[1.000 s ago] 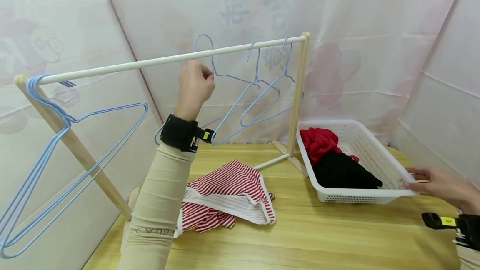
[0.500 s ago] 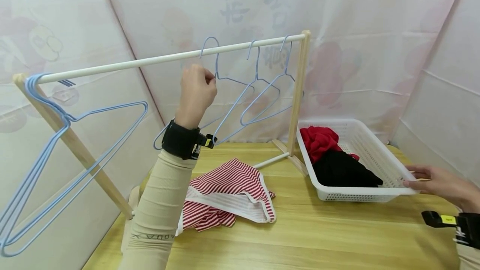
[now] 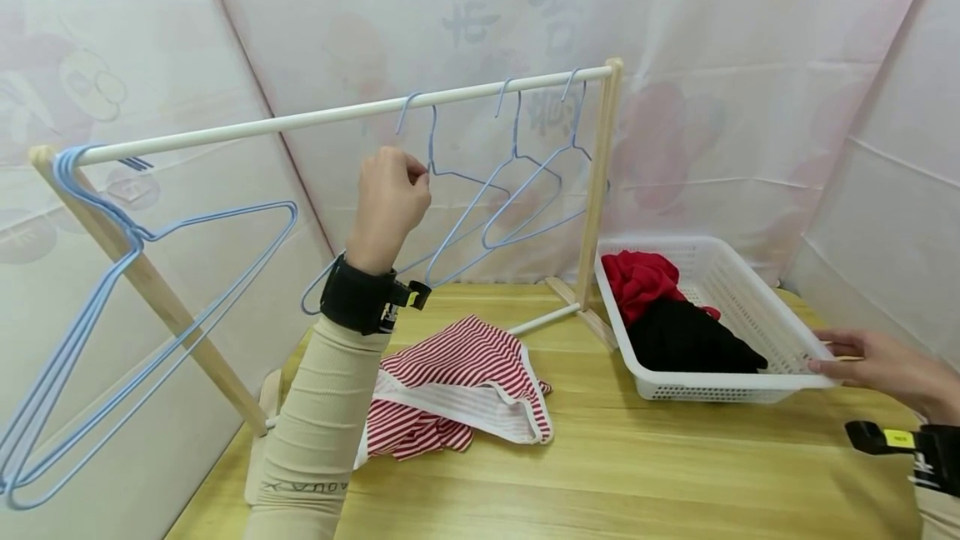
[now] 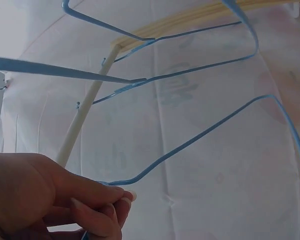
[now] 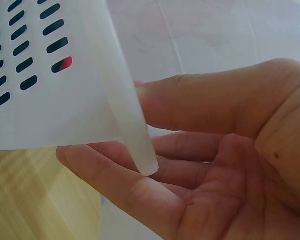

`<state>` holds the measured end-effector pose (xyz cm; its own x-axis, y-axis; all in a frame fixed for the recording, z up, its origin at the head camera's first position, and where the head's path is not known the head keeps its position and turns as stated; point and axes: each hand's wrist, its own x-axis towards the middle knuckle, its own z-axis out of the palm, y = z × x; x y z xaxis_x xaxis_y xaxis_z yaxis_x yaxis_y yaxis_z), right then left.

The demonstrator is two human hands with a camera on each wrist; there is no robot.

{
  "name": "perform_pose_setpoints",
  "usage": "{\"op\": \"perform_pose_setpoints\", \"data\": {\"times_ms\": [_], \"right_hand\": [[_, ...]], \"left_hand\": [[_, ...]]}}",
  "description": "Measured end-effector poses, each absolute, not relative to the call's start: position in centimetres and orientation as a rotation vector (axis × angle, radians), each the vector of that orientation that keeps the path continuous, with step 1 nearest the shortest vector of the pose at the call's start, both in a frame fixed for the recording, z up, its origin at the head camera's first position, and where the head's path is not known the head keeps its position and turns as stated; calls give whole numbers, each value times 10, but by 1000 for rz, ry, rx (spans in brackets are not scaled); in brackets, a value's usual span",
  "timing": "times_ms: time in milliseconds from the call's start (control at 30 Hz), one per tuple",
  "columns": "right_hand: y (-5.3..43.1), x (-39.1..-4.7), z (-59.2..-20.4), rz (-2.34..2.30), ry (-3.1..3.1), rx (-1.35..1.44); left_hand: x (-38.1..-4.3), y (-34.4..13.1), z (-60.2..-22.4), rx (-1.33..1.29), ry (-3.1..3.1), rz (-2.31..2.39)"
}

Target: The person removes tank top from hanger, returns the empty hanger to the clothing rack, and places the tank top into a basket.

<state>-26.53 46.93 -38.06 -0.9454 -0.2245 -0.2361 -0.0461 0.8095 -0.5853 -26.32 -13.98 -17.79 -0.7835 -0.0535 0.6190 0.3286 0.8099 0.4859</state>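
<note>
My left hand (image 3: 393, 194) pinches a blue wire hanger (image 4: 200, 136) at its neck, thumb against the fingers. This hanger's hook sits over the white rail (image 3: 337, 114) of the wooden rack, left of two other hangers. At the right, my right hand (image 3: 881, 365) grips the corner of a white plastic basket (image 3: 720, 387). In the right wrist view its thumb presses the rim from outside while the fingers reach beneath. A red cloth (image 3: 641, 282) and a black cloth (image 3: 686, 342) lie in the basket.
Two blue hangers (image 3: 516, 136) hang toward the rack's right post (image 3: 596, 207). A bunch of several blue hangers (image 3: 135, 233) hangs at the left end, reaching toward me. On the wooden table (image 3: 600, 473) lies a red-and-white striped garment (image 3: 457, 365), below the rail.
My left hand has lowered slightly, and the held hanger's hook has come down from above the rail onto it. The right hand has stayed at the basket.
</note>
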Motion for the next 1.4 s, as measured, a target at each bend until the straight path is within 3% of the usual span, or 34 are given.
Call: {"op": "perform_pose_setpoints", "data": {"times_ms": [700, 1400], "right_hand": [[468, -262, -378, -865, 2673, -173], [471, -263, -378, -870, 2681, -191]], "left_hand": [[-248, -135, -181, -208, -2384, -692], [-219, -123, -202, -441, -2302, -615]]}}
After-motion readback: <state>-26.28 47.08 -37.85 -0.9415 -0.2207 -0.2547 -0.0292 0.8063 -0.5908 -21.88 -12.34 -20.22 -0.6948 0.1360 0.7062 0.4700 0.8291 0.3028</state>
